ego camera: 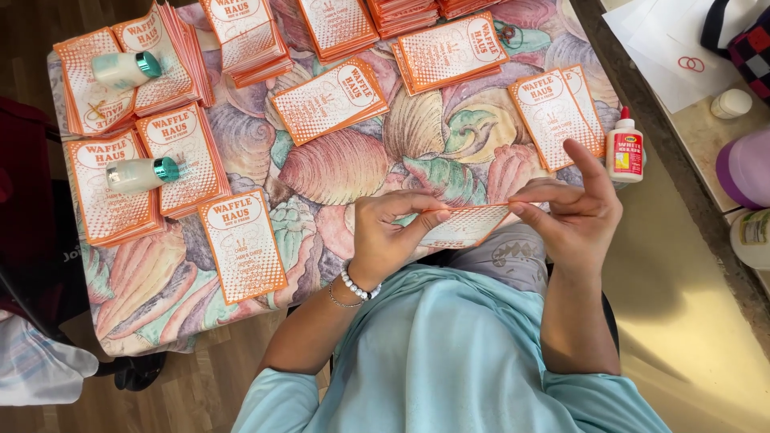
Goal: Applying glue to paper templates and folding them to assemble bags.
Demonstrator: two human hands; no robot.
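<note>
Both hands are holding one orange card (465,226) just over the table's near edge (241,317): the left hand (385,240) is pinching its left end, the right hand (573,212) its right end, index finger raised. Keeping the edges aligned while pressing would probably help. A glue bottle (625,151) is standing at the right edge.
</note>
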